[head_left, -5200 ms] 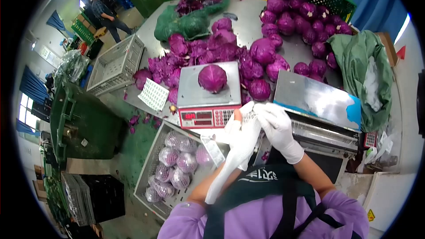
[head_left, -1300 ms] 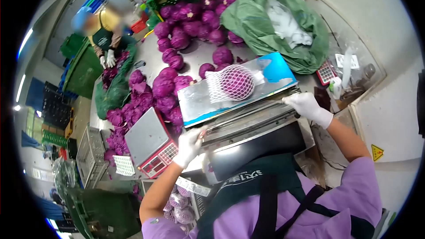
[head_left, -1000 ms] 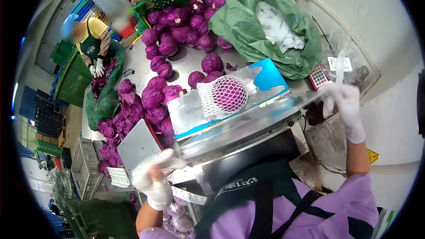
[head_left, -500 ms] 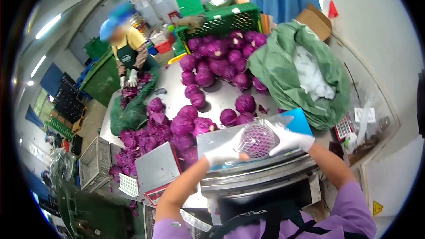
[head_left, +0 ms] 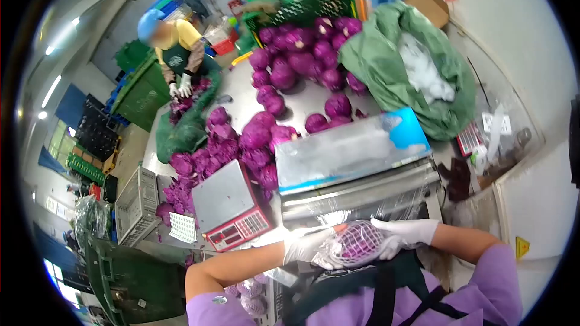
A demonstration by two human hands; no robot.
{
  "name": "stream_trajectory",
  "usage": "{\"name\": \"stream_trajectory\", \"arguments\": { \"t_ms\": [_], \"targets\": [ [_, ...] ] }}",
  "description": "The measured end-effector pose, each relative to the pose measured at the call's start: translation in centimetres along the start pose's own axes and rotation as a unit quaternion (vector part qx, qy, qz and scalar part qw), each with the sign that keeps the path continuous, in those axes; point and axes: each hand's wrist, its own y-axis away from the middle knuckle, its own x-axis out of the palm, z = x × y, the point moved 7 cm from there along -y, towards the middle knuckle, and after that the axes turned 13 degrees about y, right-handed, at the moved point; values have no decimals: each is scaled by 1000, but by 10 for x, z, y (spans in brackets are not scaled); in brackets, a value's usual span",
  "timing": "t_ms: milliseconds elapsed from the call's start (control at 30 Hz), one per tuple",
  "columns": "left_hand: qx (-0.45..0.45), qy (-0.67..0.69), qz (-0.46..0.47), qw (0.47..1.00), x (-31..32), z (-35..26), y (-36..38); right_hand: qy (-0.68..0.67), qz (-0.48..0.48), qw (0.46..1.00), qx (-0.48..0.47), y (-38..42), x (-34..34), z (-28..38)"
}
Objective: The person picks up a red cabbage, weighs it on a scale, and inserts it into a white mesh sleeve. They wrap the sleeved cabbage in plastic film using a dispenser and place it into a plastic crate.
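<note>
In the head view, a purple cabbage [head_left: 360, 242] in a white foam net, with clear film around it, is held close to my apron. My white-gloved left hand [head_left: 309, 249] grips its left side. On its right side my right hand [head_left: 403, 233], also gloved, closes around it. Just beyond the hands lies the film-wrapping machine [head_left: 356, 152], a metal plate with blue patches and a roller bar in front. A red digital scale [head_left: 225, 200] with a bare grey plate stands to the left of the machine.
Loose purple cabbages [head_left: 299, 63] are piled at the back by a green crate [head_left: 314, 6]. Trimmed leaves [head_left: 187, 190] lie left, near a grey crate [head_left: 138, 205] and green bin [head_left: 130, 271]. A green bag [head_left: 374, 54] stands right. A co-worker [head_left: 178, 48] handles leaves at far left.
Both hands have brought the netted cabbage from above the wrapping machine's plate down toward my body. The plate is now uncovered. The view has shifted slightly.
</note>
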Motion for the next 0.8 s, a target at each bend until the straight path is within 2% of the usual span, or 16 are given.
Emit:
{"name": "stream_trajectory", "arguments": {
  "t_ms": [33,67,100,133,167,200,233,300,333,367,433,500,567,633,700,800],
  "targets": [
    [22,43,-21,999,-14,17,-14,-32,22,999,-5,-14,5,-18],
    [95,96,75,988,-44,26,-47,-6,39,993,-107,-34,-1,-26],
    [-17,210,192,958,-50,38,-45,15,51,977,-207,-40,-4,-33],
    [33,79,63,994,-51,36,-41,43,3,971,-235,-26,-3,-31],
    [56,131,-7,990,-54,38,-37,69,-44,963,-258,-7,0,-22],
    [91,167,114,975,-61,42,-45,-43,-66,968,-237,15,2,-19],
    [137,120,-44,982,-41,37,-13,-147,-91,961,-216,32,-2,-21],
    [228,189,23,955,-36,46,3,69,-343,904,-247,49,-25,-41],
    [293,148,17,944,-39,55,9,73,-347,918,-176,55,-25,-57],
    [360,107,10,927,-37,62,18,68,-359,907,-210,59,-25,-66],
    [388,-6,-144,910,-50,73,18,127,-506,798,-302,81,-30,-63],
    [483,83,-159,857,-60,78,15,-18,-540,799,-262,90,-35,-67],
    [612,75,-247,748,-73,71,25,52,-626,710,-318,97,-30,-45],
    [653,127,-261,699,-67,63,38,-9,-593,729,-341,89,-30,-27],
    [675,128,-290,666,-53,49,48,-72,-556,746,-360,73,-33,-14],
    [695,184,-256,646,-60,40,56,8,-661,669,-341,72,-43,0]
  ]
}}
